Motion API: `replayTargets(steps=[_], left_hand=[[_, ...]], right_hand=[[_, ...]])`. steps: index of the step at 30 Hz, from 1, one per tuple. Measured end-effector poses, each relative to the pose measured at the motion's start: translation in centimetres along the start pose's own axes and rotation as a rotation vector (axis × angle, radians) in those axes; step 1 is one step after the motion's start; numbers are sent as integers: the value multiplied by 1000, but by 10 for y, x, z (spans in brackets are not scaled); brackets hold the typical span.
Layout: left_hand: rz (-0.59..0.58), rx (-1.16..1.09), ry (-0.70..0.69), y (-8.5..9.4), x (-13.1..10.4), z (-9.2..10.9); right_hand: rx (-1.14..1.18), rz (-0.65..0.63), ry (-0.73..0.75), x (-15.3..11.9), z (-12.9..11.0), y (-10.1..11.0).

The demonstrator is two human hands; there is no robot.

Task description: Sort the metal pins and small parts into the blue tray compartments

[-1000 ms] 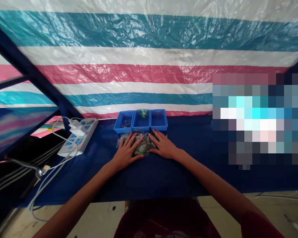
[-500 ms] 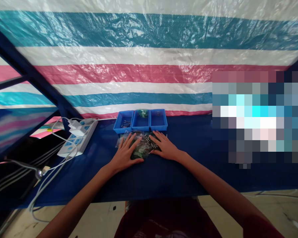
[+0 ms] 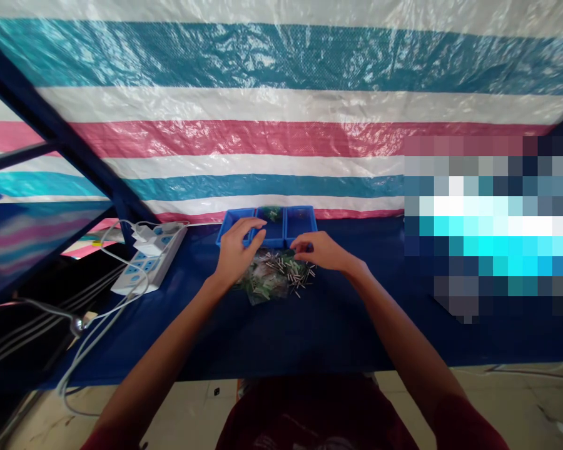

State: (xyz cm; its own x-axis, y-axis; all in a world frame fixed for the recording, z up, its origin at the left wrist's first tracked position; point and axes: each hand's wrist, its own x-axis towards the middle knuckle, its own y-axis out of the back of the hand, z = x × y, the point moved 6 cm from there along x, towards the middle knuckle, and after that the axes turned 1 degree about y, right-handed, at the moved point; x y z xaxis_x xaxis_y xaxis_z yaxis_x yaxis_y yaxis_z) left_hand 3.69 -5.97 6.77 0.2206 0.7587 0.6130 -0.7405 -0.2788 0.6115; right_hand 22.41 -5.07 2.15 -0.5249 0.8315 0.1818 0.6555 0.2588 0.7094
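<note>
My left hand (image 3: pixel 234 253) is half open, thumb and fingers parted, with no visible hold; my right (image 3: pixel 326 251) curls nearly closed, and I can't tell whether it pinches anything. Below them, short silvery metal pins (image 3: pixel 298 273) lie jumbled beside clear plastic bags with green contents (image 3: pixel 261 284), crumpled and glossy, probably placed centrally for easy reach, before three joined blue plastic trays (image 3: pixel 269 242).

A white power strip with blue socket faces (image 3: pixel 157 259) lies slantwise on the dark blue tabletop (image 3: pixel 356 325), a white plastic plug (image 3: pixel 149 242) seated in it and pale looping cables (image 3: pixel 87 344) trailing past the edge. Behind rises a glossy plastic sheet striped teal, white and pink (image 3: pixel 263 137), beside a dark blue metal frame (image 3: pixel 70 153).
</note>
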Motion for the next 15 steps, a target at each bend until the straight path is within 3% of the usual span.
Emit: replayTargets(steps=[4, 8, 15], left_hand=[[83, -59, -24, -6, 14, 4], [-10, -72, -37, -21, 8, -4], [-78, -85, -20, -31, -5, -14]], right_hand=[[-83, 16, -217, -2, 16, 22], [-200, -67, -369, -10, 31, 22], [-517, 5, -686, -18, 47, 15]])
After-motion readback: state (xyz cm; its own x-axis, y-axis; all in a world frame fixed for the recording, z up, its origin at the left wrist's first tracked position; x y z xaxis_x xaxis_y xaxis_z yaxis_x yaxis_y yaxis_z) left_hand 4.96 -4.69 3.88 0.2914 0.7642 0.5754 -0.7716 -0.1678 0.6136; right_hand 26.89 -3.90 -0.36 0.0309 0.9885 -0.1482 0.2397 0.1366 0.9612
